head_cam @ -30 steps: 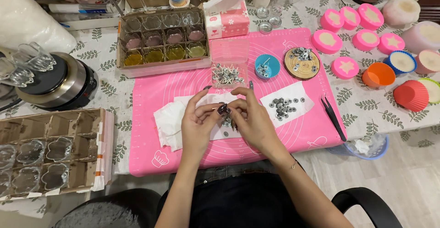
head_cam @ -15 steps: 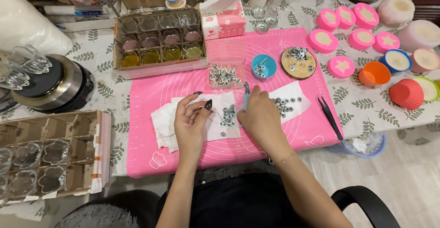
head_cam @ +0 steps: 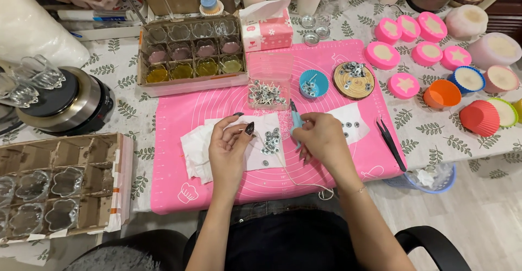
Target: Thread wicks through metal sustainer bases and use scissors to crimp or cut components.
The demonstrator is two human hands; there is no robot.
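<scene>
One head-worn view looks steeply down, fairly near, probably tilted slightly forward, over the pink mat point(head_cam: 337, 64).

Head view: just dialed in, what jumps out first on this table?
The bright pink mat at centre, where the left hand and right hand work over a white tissue strewn with small metal rings; the right hand holds a teal tool. To the upper right sit round pink moulds and orange cups. At upper left, a cardboard tray holds small glass cups.
</scene>
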